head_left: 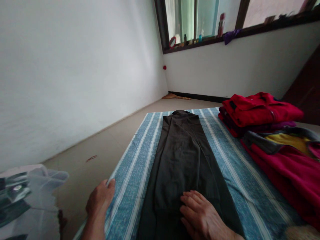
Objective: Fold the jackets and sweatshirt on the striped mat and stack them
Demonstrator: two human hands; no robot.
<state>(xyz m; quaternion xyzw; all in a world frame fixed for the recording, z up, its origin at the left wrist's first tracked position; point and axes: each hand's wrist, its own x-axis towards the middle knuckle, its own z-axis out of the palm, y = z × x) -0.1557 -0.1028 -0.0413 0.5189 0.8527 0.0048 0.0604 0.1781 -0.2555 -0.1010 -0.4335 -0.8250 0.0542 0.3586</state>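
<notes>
A long dark garment [178, 160], which looks like folded black trousers, lies lengthwise on a blue-and-white striped sheet [132, 156]. Shallow creases run along it, and its far end shows a curved band. My right hand [200, 213] rests palm down on the near part of the garment, fingers loosely bent and holding nothing. At the left border of the sheet is my left hand [101, 198], its thumb on top and its fingers closed around the sheet's edge. The fingertips beneath that edge are hidden.
Folded red clothes [260, 110] are stacked at the right, with a pink garment [287, 176] in front. A white plastic bag [32, 200] sits at lower left. A thin red loop [91, 158] lies on the floor. Small bottles stand on the window sill [197, 44].
</notes>
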